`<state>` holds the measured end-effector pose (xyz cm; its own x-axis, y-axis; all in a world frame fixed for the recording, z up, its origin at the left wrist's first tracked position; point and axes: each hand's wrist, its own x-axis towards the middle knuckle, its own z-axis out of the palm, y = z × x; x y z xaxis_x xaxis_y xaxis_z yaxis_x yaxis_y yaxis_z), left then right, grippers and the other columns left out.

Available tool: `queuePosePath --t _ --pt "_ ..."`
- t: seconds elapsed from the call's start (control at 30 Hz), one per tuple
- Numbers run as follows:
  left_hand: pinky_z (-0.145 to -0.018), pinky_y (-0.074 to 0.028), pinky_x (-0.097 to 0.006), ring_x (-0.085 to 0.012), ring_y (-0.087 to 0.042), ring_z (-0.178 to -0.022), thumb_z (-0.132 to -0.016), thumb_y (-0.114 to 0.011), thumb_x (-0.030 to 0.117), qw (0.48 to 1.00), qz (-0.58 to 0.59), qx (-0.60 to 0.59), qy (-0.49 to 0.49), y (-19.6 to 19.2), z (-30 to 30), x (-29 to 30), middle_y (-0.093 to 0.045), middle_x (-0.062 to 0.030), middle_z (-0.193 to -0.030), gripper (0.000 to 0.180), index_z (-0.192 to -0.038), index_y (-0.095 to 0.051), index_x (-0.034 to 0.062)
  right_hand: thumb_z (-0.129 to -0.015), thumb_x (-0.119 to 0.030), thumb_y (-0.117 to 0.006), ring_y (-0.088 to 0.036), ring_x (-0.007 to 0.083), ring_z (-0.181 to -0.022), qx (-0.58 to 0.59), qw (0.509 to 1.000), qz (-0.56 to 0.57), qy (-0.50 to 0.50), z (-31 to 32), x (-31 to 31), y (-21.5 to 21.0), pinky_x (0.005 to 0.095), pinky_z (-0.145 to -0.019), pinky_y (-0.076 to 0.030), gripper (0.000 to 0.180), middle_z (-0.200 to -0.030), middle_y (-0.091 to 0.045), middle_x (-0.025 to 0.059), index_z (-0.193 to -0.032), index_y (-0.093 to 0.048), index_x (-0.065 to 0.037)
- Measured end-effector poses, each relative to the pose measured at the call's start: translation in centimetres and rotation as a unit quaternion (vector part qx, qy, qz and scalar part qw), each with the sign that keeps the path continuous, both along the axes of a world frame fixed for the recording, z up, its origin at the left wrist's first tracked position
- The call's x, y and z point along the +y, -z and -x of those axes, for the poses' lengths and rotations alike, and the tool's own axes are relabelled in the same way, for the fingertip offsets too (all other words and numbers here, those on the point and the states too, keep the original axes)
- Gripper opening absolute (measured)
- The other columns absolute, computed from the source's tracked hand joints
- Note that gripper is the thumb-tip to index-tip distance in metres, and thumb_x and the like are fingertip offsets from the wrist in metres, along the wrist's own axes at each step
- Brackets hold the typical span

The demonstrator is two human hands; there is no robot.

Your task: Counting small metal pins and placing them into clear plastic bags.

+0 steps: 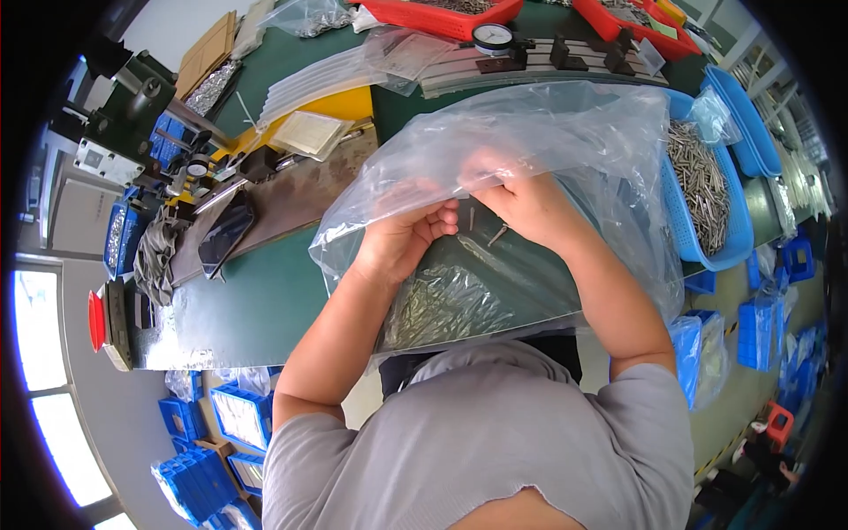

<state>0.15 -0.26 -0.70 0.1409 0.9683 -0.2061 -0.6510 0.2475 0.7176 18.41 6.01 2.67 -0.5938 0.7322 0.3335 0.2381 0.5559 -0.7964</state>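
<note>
"Head view: where's the slanted pin (498, 235)?"

"Seven o'clock from my nearer right hand (523, 198), long axis toward one, my left hand (402, 238) at nine; fingers curled, partly under clear film (574, 124); what they grasp, I cannot tell"

Room, overall: brightly lit. Windows (57, 424) at 8 o'clock, panes in pale frames, glare white to the point that the outside cannot be read. Adjoining wall (146, 406), also 8 o'clock: plain, greyish. Second wall patch (181, 40) near 10:30, whitish. Surface (238, 327): green top, spans the centre; pale sheen along its edge toward 8 o'clock. Floor (709, 433) at 4 o'clock: dull beige-green, crossed by a yellow-and-black striped line (720, 455). Red stool (779, 424) beyond, same bearing. Blue crates (199, 484) stacked at 7:30.
</note>
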Motion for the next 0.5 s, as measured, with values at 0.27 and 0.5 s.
queuePosePath --t 0.27,0.5 --pt "-0.067 -0.053 -0.032 -0.0208 -0.063 -0.072 -0.082 -0.057 0.003 0.995 0.008 -0.092 0.024 0.6 -1.3 0.0 -0.061 -0.0118 -0.082 0.013 -0.094 -0.053 -0.0001 -0.083 -0.007 -0.057 -0.052 0.0092 -0.077 -0.005 0.991 0.131 -0.014 0.3 -1.1 0.6 0.0245 -0.071 -0.043 0.006 -0.078 -0.055 0.0021 -0.086 -0.055 -0.002" --pt "-0.065 -0.052 -0.03 -0.0185 -0.061 -0.069 -0.083 -0.057 0.006 0.998 -0.005 -0.066 -0.007 0.4 -1.0 -0.1 -0.061 -0.0106 -0.082 0.01 -0.092 -0.054 0.0029 -0.085 -0.009 -0.056 -0.05 0.01 -0.078 0.015 0.995 0.033 0.091 0.4 -0.8 1.5 0.0243 -0.073 -0.041 0.011 -0.083 -0.056 0.0021 -0.093 -0.056 -0.001"
